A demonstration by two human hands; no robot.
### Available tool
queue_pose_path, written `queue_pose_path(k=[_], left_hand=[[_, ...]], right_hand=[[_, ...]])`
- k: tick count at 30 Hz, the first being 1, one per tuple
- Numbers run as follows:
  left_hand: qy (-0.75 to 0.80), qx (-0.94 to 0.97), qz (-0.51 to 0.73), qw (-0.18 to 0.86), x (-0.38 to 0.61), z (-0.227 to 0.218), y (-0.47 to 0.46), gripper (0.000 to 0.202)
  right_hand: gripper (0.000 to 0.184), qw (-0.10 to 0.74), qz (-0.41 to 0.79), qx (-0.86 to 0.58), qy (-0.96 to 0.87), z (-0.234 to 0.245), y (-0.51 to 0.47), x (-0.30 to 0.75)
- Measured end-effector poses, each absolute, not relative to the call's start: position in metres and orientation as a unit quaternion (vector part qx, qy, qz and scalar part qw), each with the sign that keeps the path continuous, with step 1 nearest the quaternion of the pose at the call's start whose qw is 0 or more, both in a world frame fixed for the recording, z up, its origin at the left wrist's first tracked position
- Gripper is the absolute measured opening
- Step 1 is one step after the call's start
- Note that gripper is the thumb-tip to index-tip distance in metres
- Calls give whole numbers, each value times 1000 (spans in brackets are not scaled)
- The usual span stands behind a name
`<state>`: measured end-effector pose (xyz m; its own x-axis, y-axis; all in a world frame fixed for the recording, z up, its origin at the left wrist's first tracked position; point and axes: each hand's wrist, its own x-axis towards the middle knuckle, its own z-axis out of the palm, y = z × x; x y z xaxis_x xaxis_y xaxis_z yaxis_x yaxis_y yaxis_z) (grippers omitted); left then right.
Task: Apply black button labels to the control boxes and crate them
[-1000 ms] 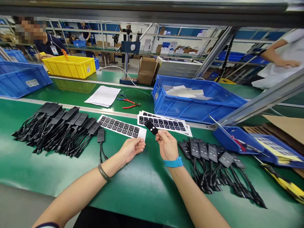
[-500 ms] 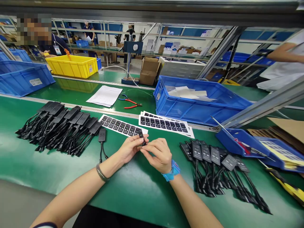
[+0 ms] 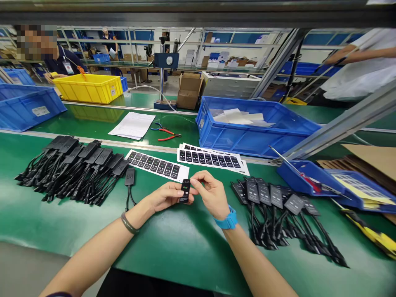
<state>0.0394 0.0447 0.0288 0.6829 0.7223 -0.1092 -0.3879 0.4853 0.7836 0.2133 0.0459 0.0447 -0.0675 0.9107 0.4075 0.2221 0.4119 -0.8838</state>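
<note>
Small black rectangular label pinched by left hand and right hand fingertips; long axis near-vertical, printed face toward camera.

Single head view, facing forward-down, close over green bench.

Centre frame holds one left hand, one right hand and one small black piece. Upper left sits one yellow crate.
</note>
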Motion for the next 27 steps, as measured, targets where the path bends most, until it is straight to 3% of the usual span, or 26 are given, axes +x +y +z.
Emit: queue_pose_path(k=[3, 6, 8, 11, 15, 17, 19, 22, 27], left_hand=[[314, 470, 361, 742, 32, 41, 53, 53], [572, 621, 353, 404, 6, 52, 62, 48], [697, 617, 310, 196, -18, 54, 65, 43], [754, 585, 269, 132, -49, 51, 63, 42], [754, 603, 233, 114, -60, 50, 58, 50], [722, 633, 246, 135, -53, 52, 57, 40], [659, 640, 295, 263, -38, 51, 56, 25], [523, 508, 378, 570, -10, 41, 52, 33], [444, 413, 376, 701, 20, 18, 32, 53]], right_hand=[[17, 582, 297, -432, -621, 44, 47, 218], [13, 639, 276, -437, -569, 40, 50, 223], [12, 653, 301, -437, -541, 37, 51, 225], [16, 647, 364, -435, -509, 35, 51, 221], [19, 636, 431, -428, -477, 38, 50, 211], [20, 632, 449, -427, -465, 39, 50, 208], [22, 627, 463, -431, -455, 39, 49, 207], [25, 609, 474, -443, -456, 38, 47, 207], [23, 573, 484, -453, -482, 38, 41, 207]])
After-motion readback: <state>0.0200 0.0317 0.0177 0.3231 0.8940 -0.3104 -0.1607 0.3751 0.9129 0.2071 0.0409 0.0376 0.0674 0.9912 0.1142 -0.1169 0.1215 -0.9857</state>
